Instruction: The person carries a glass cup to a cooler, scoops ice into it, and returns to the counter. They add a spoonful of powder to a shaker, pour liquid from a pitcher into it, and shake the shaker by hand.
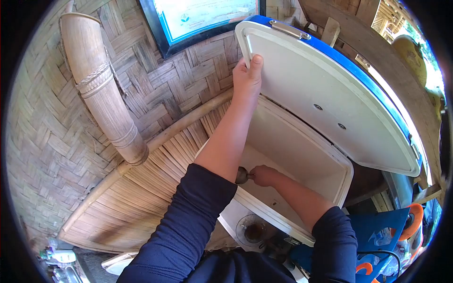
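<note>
A white-walled cooler stands with its blue-edged lid raised along the hinged long edge; inside, near the opposite edge, is a dark, rounded utensil, partly hidden.

No legible lettering, just a leaf-like emblem on the framed sheet (other print too faint).

The dark rounded utensil at the right hand is partly hidden by the left arm; the framed sheet is cut off above.

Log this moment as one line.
left hand: holding blue-edged white lid | right hand: gripping dark round utensil inside white rectangular cooler | lid: raised
</note>
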`<state>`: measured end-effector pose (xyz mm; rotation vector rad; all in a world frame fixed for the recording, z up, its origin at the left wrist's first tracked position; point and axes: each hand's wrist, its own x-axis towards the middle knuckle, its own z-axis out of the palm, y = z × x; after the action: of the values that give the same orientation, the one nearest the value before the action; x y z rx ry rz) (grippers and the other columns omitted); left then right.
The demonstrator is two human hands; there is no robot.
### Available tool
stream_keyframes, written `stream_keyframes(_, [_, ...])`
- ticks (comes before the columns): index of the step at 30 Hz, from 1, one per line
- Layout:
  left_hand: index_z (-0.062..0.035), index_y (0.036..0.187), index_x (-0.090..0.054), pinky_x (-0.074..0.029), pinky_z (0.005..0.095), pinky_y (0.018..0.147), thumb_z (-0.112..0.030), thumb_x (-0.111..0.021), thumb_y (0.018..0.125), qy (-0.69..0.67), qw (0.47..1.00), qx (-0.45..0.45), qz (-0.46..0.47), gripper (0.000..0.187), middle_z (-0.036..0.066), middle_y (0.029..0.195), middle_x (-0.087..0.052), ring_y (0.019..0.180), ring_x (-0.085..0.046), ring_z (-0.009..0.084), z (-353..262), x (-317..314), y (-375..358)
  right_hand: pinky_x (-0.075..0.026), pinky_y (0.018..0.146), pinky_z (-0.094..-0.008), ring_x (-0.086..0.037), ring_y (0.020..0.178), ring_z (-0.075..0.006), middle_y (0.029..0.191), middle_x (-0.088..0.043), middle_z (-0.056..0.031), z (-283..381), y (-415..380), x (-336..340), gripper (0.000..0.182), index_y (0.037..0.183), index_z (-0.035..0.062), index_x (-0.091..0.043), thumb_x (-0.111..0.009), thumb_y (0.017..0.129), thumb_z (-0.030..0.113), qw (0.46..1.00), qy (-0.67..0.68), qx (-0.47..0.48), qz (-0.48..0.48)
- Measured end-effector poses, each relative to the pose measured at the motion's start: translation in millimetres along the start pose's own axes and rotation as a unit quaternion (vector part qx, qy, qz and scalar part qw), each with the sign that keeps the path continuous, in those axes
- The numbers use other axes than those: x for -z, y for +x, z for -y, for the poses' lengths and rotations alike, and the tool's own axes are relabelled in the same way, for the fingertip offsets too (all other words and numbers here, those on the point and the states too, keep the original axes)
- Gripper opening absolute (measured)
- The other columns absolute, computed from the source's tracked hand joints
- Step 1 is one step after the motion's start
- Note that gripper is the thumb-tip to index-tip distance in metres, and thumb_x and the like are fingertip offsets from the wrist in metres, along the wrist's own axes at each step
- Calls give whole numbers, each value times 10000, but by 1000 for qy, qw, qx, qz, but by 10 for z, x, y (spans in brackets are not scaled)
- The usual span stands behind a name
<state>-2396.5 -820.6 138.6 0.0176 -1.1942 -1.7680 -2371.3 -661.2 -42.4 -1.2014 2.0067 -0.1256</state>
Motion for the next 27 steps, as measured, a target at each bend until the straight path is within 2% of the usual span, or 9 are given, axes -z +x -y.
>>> stream_keyframes(1, [12,1052,-566,-412,274,795,-594,-644,738,4,1000,7,0,687,68,961,-600,890,-529,124,0,1,6,-470,791,-425,-601,932,-329,972,-632,-167,36,-23,-31,279,998,53,-639,-492,859,246,999,-41,-21,-13])
stream_keyframes(5, [14,1048,-565,-410,270,786,-602,-647,730,-11,1000,2,3,698,63,948,-599,879,-525,122,-28,-31,-3,-462,790,-424,-587,969,-310,1024,-618,-155,-12,30,-150,296,1058,88,-601,-451,906,292,996,-57,-62,-8])
stream_keyframes(8, [12,1046,-565,-413,276,780,-601,-645,733,-11,1000,-2,5,694,58,941,-598,871,-526,122,31,15,14,-458,792,-420,-589,945,-325,1011,-622,-157,-110,92,-120,308,1076,87,-597,-463,906,306,999,-34,-13,-26])
stream_keyframes(10, [7,1040,-569,-413,278,781,-596,-649,733,-17,1000,3,14,682,55,936,-598,871,-526,120,42,21,19,-459,770,-394,-599,878,-294,953,-637,-139,-166,138,-34,316,1071,72,-605,-481,904,310,999,-26,36,-5])
stream_keyframes(11, [7,1040,-569,-413,278,781,-596,-649,733,-17,1000,2,14,682,55,936,-598,871,-526,120,45,29,18,-459,770,-394,-599,878,-294,953,-637,-139,-203,152,15,316,1071,72,-605,-481,904,310,999,-26,36,-6])
stream_keyframes(13, [2,1030,-573,-412,279,786,-585,-648,742,-9,1000,2,15,658,55,936,-600,872,-526,120,22,28,9,-455,742,-356,-584,816,-224,885,-646,-100,-236,153,163,316,1058,55,-614,-502,898,303,994,72,22,74])
stream_keyframes(16, [1,1028,-574,-411,281,789,-578,-646,748,-20,1000,0,7,647,53,935,-601,875,-527,118,0,-3,-9,-451,716,-333,-562,795,-177,843,-644,-61,-245,83,356,297,1044,46,-622,-509,893,276,991,85,58,89])
stream_keyframes(27, [3,1048,-568,-416,281,791,-602,-628,746,-12,1000,5,14,679,62,964,-603,885,-533,123,31,28,1,-423,634,-264,-494,716,-114,842,-625,-4,-21,-318,1002,310,1146,69,-591,-515,882,211,982,136,67,114])
